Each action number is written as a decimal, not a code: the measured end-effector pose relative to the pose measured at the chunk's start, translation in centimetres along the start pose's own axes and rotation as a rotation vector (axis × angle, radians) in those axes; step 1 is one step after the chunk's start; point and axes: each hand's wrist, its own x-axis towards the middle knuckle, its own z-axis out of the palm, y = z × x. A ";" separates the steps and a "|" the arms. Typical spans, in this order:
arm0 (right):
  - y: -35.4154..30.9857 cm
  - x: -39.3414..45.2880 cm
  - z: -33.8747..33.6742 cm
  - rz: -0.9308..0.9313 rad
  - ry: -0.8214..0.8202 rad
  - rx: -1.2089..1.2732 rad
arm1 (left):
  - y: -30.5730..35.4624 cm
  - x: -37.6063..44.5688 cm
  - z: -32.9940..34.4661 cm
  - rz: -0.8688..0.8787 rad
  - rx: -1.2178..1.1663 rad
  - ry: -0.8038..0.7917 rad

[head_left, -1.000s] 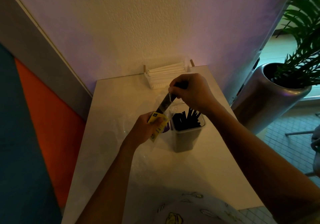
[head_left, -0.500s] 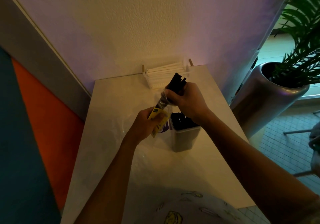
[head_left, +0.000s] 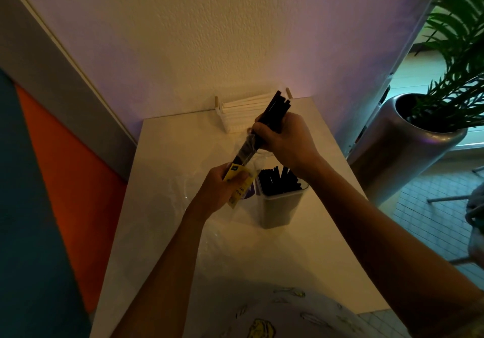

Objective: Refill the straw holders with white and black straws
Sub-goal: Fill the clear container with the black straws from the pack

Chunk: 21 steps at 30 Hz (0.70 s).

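Black straws (head_left: pixel 277 109), lower ends wrapper-hidden

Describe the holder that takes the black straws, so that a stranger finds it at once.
Look at the white table against the wall. Near its middle, below the right hand, stands an upright square container with black straws sticking up. The other holder, at the wall, is a low rack of white straws lying flat.

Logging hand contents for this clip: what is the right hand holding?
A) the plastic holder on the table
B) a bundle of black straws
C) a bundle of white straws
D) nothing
B: the right hand has its grip curled round a bundle of black straws, their lower end still in the clear packet held by the left hand.
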 end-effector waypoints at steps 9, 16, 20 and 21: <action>-2.7 0.5 -1.8 -0.102 0.087 -0.047 | -1.3 -0.3 -0.1 0.010 0.060 0.113; -4.4 1.4 -3.6 -0.192 0.244 -0.133 | -4.7 -0.7 -0.6 -0.097 0.117 0.286; -3.9 1.8 -4.3 -0.158 0.196 -0.302 | -6.8 -0.3 -1.1 -0.230 0.156 0.364; -3.7 1.7 -4.4 -0.138 0.179 -0.334 | -7.2 -0.3 -1.1 -0.262 0.167 0.373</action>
